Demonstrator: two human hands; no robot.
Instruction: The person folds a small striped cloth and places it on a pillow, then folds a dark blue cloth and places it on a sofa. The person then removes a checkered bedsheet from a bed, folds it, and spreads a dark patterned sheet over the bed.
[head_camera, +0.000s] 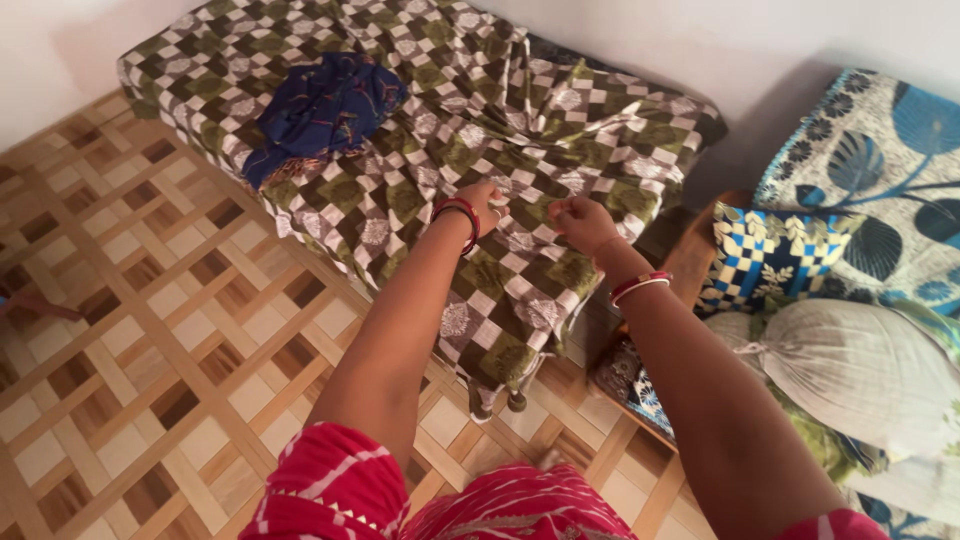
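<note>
A green, brown and white checked bedsheet (420, 170) lies rumpled over a low bed. My left hand (482, 200) is closed on a fold of the sheet near its front edge; red bangles ring that wrist. My right hand (582, 222) grips the sheet a little to the right, fingers curled, with a red and white bangle on the wrist. Between and behind the two hands the cloth bunches into ridges. A crumpled dark blue cloth (320, 112) rests on the sheet at the left, well away from both hands.
A patterned tile floor (150, 330) spreads to the left and front. At the right stand a blue and yellow checked cushion (765, 255), a blue leaf-print pillow (880, 160) and a tied pale sack (850, 370). A white wall (700, 40) runs behind the bed.
</note>
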